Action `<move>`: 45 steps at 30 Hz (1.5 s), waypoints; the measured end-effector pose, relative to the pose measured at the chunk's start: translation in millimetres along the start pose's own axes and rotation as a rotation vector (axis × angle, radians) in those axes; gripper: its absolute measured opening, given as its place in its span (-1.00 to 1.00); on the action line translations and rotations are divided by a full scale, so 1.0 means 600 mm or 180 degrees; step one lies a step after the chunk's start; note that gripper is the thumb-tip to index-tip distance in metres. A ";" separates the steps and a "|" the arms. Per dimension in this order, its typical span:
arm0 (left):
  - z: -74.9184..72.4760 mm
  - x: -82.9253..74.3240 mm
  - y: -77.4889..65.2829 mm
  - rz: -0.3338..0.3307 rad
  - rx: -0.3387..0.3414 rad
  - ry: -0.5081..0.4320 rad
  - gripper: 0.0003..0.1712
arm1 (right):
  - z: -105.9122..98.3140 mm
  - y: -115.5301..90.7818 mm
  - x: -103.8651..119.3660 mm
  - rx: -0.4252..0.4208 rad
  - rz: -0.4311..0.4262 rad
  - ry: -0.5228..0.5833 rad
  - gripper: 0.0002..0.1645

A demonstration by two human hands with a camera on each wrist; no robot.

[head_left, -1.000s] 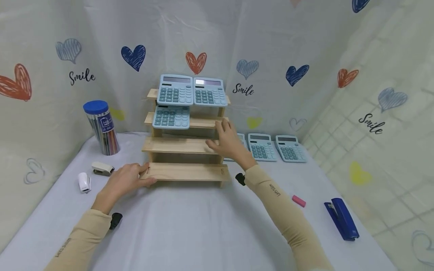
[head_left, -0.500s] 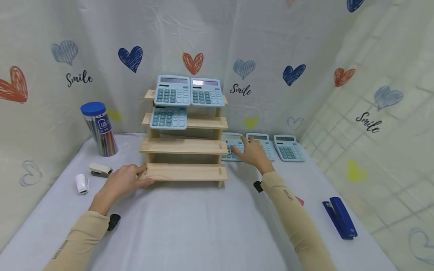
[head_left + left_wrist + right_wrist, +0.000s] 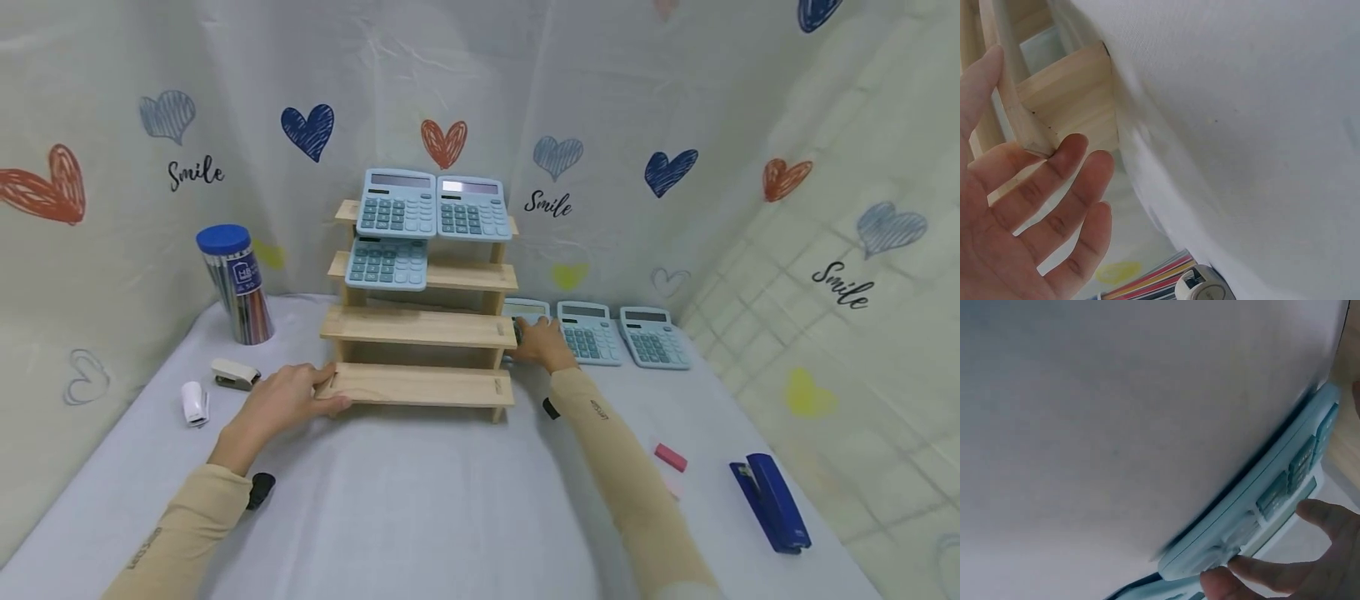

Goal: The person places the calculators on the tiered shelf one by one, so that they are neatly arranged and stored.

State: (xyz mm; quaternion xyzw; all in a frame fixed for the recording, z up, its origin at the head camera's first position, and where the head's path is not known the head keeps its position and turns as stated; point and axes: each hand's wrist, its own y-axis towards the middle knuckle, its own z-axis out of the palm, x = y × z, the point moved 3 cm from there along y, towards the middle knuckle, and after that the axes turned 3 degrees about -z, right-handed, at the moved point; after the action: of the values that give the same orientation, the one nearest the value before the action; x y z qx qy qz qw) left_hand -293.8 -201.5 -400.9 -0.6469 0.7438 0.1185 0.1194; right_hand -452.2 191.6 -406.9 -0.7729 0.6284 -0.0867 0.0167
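Observation:
A tiered wooden shelf rack [image 3: 420, 325] stands on the white-covered table. My left hand [image 3: 281, 404] grips the left end of its lowest shelf, thumb and index finger on either side in the left wrist view. Behind the rack's right side, my right hand [image 3: 542, 343] reaches over the leftmost light-blue calculator [image 3: 527, 308] on the table. In the right wrist view, fingertips touch that calculator [image 3: 1241, 506] near its keys and edge; the thumb is mostly out of frame, apart from it. Two calculators, one here [image 3: 397, 204], sit on the top shelf, and another calculator [image 3: 387, 264] sits below at left.
Two more calculators, the middle one [image 3: 588, 333] and the right one [image 3: 655, 337], lie right of my right hand. A pencil tub [image 3: 236, 283], a small stapler [image 3: 236, 374] and a white gadget [image 3: 195, 404] are at left. A pink eraser [image 3: 671, 457] and blue stapler [image 3: 771, 504] are at right.
My right hand has left the rack's right side, swung right over the table calculators, then come back left and down onto the leftmost one. The left hand keeps its hold.

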 end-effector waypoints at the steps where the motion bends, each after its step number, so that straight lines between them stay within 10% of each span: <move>1: 0.001 -0.002 0.000 0.0007 -0.0005 0.0008 -0.05 | 0.000 0.000 -0.001 -0.0003 0.0025 0.0023 0.06; 19: 0.009 -0.011 0.001 0.0025 0.0023 0.0016 -0.04 | 0.014 -0.013 -0.027 0.0258 0.0383 0.0361 0.16; 37: -0.003 -0.005 -0.003 0.0051 -0.0042 -0.0003 -0.04 | -0.091 -0.107 -0.072 -0.0247 0.0042 0.1086 0.27; 45: -0.003 -0.001 -0.003 0.0019 0.0003 -0.0008 -0.03 | -0.129 -0.175 -0.018 -0.0618 -0.0239 0.0854 0.17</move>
State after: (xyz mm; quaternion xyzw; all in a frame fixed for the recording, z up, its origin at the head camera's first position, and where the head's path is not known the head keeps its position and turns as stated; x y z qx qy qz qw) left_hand -291.9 -201.5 -399.2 -0.6445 0.7456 0.1193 0.1203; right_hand -364.7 230.6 -317.6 -0.7752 0.6011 -0.1286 -0.1454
